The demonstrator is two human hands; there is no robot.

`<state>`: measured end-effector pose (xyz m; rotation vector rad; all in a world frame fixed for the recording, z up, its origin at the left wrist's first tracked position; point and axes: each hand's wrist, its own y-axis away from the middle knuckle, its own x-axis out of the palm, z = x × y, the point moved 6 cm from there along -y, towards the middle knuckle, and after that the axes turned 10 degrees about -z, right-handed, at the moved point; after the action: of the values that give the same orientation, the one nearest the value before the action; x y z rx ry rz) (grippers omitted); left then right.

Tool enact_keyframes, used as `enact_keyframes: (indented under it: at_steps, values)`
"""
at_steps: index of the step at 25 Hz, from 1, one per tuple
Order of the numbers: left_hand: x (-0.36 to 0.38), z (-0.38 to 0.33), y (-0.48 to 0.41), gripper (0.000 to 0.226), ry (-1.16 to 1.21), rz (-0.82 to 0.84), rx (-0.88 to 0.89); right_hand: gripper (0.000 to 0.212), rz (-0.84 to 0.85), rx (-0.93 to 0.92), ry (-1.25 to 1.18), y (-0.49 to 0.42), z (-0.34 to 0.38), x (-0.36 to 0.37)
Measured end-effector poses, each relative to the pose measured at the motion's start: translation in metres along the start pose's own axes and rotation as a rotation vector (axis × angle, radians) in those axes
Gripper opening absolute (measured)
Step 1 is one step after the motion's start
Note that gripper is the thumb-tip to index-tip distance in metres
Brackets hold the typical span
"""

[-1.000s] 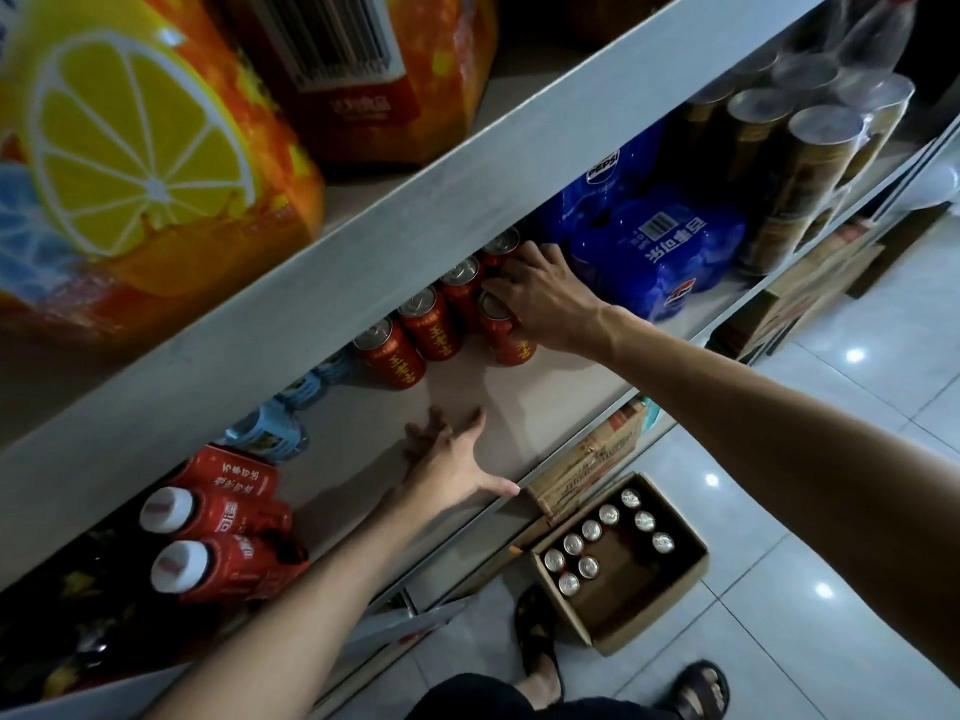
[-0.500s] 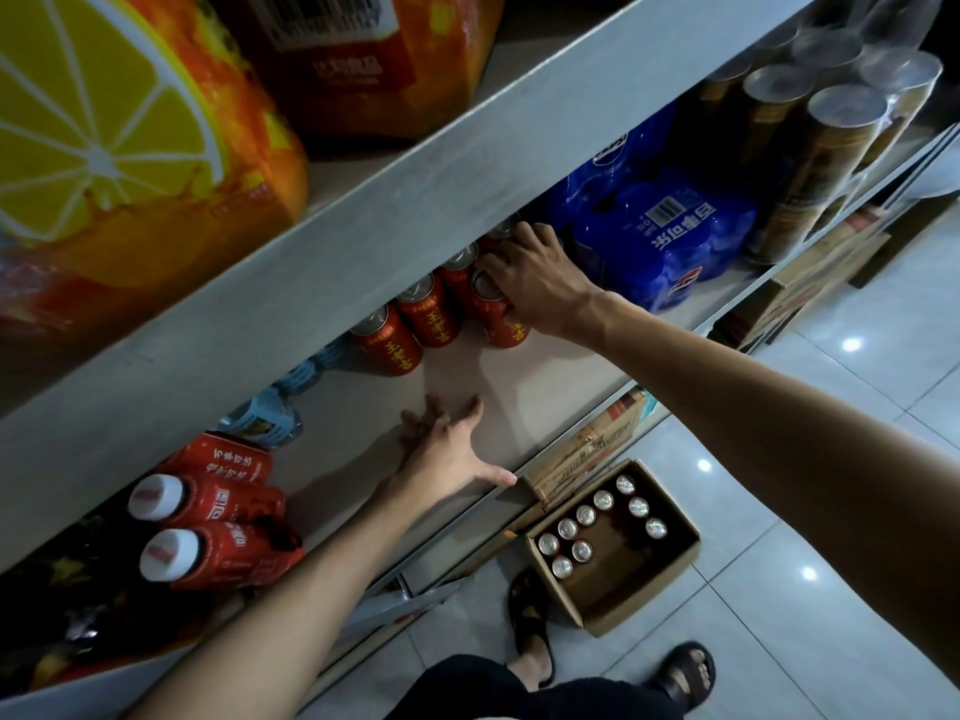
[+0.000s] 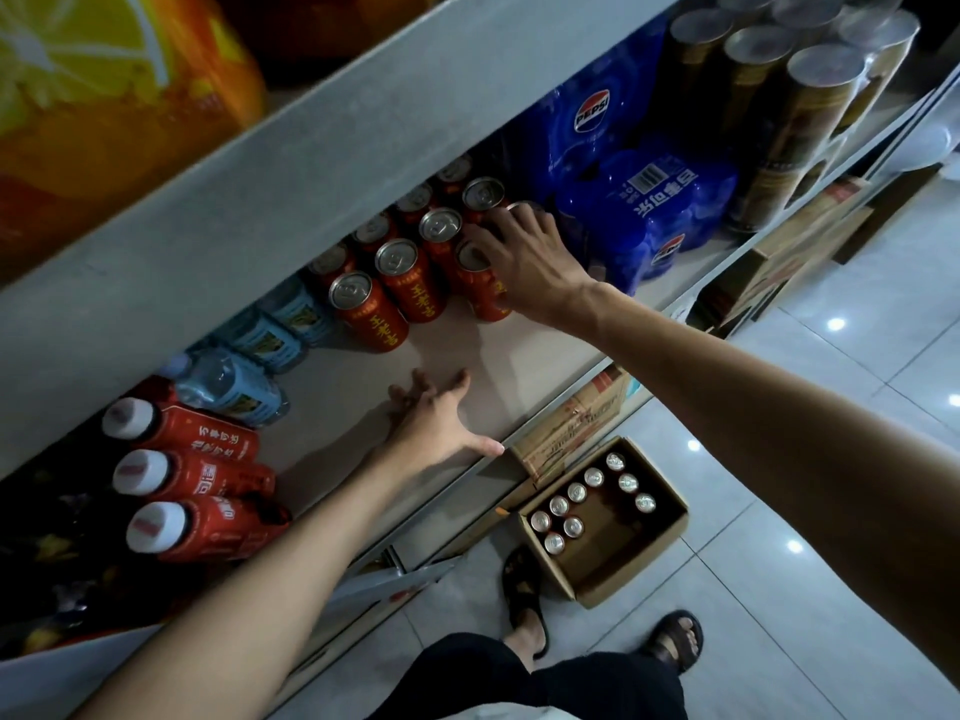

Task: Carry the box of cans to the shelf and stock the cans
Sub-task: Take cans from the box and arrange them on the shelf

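At far left, on the upper shelf, an orange pack (image 3: 78, 96) printed with a lemon slice is cut off by the frame edge. Below the grey shelf board (image 3: 311, 163), three red bottles (image 3: 192, 480) with white caps lie on their sides, and the dark goods beside them are too dim to make out. Next come pale blue water bottles (image 3: 234, 387), lying down, their far ends hidden under the board.

The left hand (image 3: 441, 423) lies flat on the bare shelf surface (image 3: 332, 407), fingers spread and holding nothing, well apart from the other hand. Behind it the red cans (image 3: 405, 272) stand upright in slanting rows, and the back ones are partly hidden by the board above.

The right hand (image 3: 530, 257) rests on the right end of the group. Its fingers are spread over the can tops and its palm covers much of the nearest can (image 3: 483, 298), so no grip around a can shows.

Just beside it sit blue Pepsi packs (image 3: 639, 215), then tall brown tubes (image 3: 810, 96) with silver lids, wrapped together.

On the tiled floor (image 3: 831, 407) below, the open cardboard box (image 3: 636, 569) holds nine upright cans (image 3: 576, 492) along two inner walls, with the rest of its bottom bare. It touches a foot in a dark sandal (image 3: 524, 600). Cardboard cartons (image 3: 571, 428) fill the lower shelf, their print unreadable.
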<state>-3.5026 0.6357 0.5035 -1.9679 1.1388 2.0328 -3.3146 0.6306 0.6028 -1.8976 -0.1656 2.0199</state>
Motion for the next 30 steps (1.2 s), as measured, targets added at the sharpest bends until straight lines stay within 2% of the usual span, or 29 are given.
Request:
enact_keyframes:
  at_steps: [2,4,6,8,9,10,11,14,17,20,22,24,28,30]
  values:
    - [0.0,-0.002,0.006,0.129,0.055,0.021,0.017,0.071,-0.095,0.081,-0.096,0.027,-0.008,-0.012]
    - [0.001,-0.014,0.016,0.116,0.129,0.012,0.005,0.06,-0.186,0.177,-0.223,0.071,-0.025,-0.023]
    - [-0.006,-0.045,0.025,0.094,0.12,-0.173,0.075,0.041,-0.22,0.281,-0.286,0.125,-0.049,-0.025]
    - [-0.012,-0.091,0.044,0.065,0.175,-0.44,0.288,0.023,-0.198,0.398,-0.358,0.179,-0.067,-0.014]
    - [-0.004,-0.116,0.052,0.051,0.248,-0.472,0.376,0.016,-0.17,0.472,-0.388,0.207,-0.078,-0.004]
    - [0.012,-0.139,0.055,0.041,0.342,-0.416,0.415,0.015,-0.123,0.555,-0.407,0.235,-0.087,0.01]
    - [0.038,-0.157,0.053,0.034,0.437,-0.291,0.398,0.017,-0.055,0.636,-0.412,0.264,-0.096,0.026]
    - [0.14,-0.188,0.035,0.023,0.63,0.163,0.143,0.019,0.196,0.798,-0.424,0.347,-0.115,0.082]
    - [0.248,-0.173,0.017,0.007,0.688,0.434,-0.224,0.016,0.361,0.851,-0.435,0.416,-0.116,0.15]
    - [0.367,-0.136,-0.012,0.006,0.645,0.456,-0.444,0.016,0.639,0.835,-0.448,0.483,-0.103,0.266]
    - [0.46,-0.107,-0.038,0.022,0.599,0.441,-0.526,0.023,0.755,0.782,-0.452,0.519,-0.093,0.357]
    - [0.531,-0.077,-0.062,0.038,0.571,0.392,-0.605,0.033,0.781,0.713,-0.462,0.534,-0.081,0.433]
    - [0.64,-0.033,-0.101,0.021,0.641,0.331,-0.808,0.042,0.718,0.71,-0.456,0.54,-0.055,0.588]
    - [0.683,-0.016,-0.119,0.027,0.637,0.333,-0.829,0.053,0.697,0.812,-0.476,0.54,-0.041,0.648]
